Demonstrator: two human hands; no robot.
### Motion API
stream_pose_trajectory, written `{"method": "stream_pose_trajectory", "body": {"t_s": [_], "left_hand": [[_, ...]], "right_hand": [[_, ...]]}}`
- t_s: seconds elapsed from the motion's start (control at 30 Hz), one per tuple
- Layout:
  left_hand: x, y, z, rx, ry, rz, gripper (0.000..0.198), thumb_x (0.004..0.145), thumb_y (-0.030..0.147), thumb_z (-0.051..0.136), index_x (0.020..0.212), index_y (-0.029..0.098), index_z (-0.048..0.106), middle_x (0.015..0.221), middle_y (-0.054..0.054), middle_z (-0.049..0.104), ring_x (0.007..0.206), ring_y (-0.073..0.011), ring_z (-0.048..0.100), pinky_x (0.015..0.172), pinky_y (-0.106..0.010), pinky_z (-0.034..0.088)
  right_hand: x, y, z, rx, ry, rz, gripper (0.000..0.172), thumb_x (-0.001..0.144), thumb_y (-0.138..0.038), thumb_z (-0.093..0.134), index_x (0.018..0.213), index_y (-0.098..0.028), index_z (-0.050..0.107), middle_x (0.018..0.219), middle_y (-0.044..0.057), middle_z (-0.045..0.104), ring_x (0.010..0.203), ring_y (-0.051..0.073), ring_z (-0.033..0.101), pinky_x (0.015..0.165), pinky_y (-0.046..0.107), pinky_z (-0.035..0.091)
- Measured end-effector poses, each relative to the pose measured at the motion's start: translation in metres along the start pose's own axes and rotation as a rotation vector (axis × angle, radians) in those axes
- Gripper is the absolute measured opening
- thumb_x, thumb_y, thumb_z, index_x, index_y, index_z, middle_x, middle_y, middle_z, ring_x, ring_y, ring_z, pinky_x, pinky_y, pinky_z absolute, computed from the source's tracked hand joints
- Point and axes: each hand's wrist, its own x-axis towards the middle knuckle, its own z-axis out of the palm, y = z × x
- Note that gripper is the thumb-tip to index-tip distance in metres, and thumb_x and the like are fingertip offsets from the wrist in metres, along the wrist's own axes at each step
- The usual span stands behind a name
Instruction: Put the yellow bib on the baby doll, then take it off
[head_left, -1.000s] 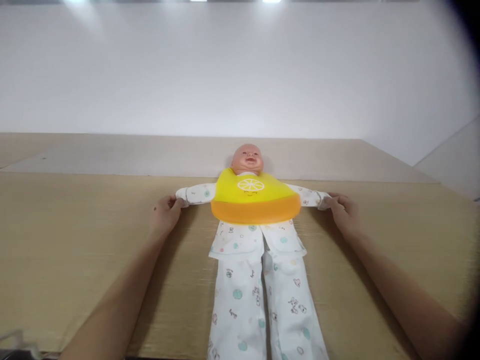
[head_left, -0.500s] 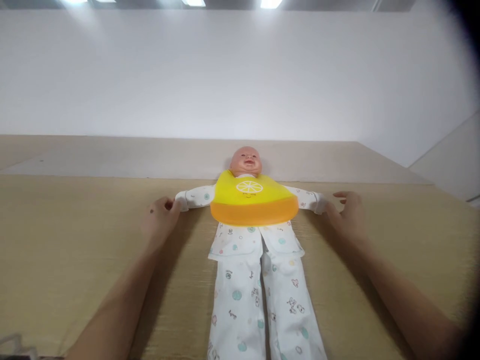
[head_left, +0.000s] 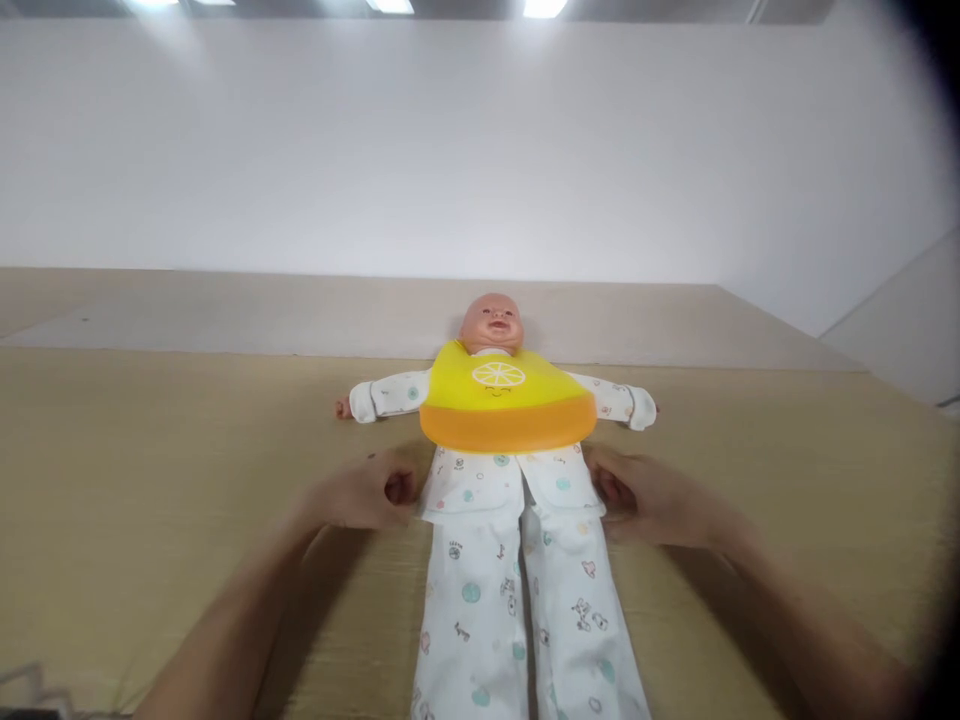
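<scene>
The dressed doll lay mid-frame between the curled left hand and right hand, beside its shirt; whether they pinched cloth I couldn't tell. Head topmost, its long axis ran to the bottom edge. A bib covered the chest; tabletop surrounded it.

A plain white wall rose behind a tan tabletop and the flat, pale grey strip along its far side; bright rectangular ceiling lights shone above.
</scene>
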Motion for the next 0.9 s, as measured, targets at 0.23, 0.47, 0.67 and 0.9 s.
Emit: {"method": "stream_pose_trajectory", "body": {"t_s": [0.23, 0.47, 0.67, 0.9], "left_hand": [[0.004, 0.007, 0.028, 0.269, 0.25, 0.044, 0.014, 0.071, 0.034, 0.056, 0.065, 0.022, 0.057, 0.073, -0.003, 0.062, 0.067, -0.0205, 0.054, 0.058, -0.03, 0.036], [0.003, 0.007, 0.026, 0.187, 0.25, 0.14, 0.019, 0.077, 0.03, 0.051, 0.081, 0.024, 0.069, 0.087, -0.006, 0.068, 0.086, -0.0254, 0.06, 0.075, -0.032, 0.043], [0.005, 0.003, 0.028, 0.289, 0.133, 0.057, 0.015, 0.073, 0.028, 0.053, 0.068, 0.022, 0.066, 0.077, -0.006, 0.067, 0.075, -0.0231, 0.059, 0.066, -0.031, 0.042], [-0.002, 0.013, 0.029, 0.273, 0.182, 0.17, 0.029, 0.07, 0.041, 0.059, 0.052, 0.019, 0.051, 0.059, -0.003, 0.058, 0.058, -0.0159, 0.049, 0.056, -0.027, 0.035]], "right_hand": [[0.003, -0.006, 0.0, -0.049, 0.053, -0.098, 0.014, 0.085, -0.028, 0.045, 0.084, -0.022, 0.057, 0.084, 0.005, 0.064, 0.081, 0.021, 0.06, 0.069, 0.028, 0.043], [0.002, -0.007, 0.0, -0.032, 0.033, -0.105, 0.017, 0.083, -0.022, 0.046, 0.087, -0.022, 0.063, 0.084, 0.006, 0.066, 0.083, 0.023, 0.062, 0.075, 0.03, 0.045], [0.002, -0.008, 0.001, -0.066, 0.005, -0.088, 0.019, 0.079, -0.016, 0.047, 0.078, -0.021, 0.065, 0.082, 0.005, 0.068, 0.079, 0.022, 0.063, 0.072, 0.028, 0.045], [-0.002, -0.015, -0.002, -0.116, -0.039, -0.075, 0.02, 0.082, -0.02, 0.048, 0.081, -0.021, 0.067, 0.085, 0.006, 0.069, 0.079, 0.021, 0.063, 0.071, 0.026, 0.044]]}}
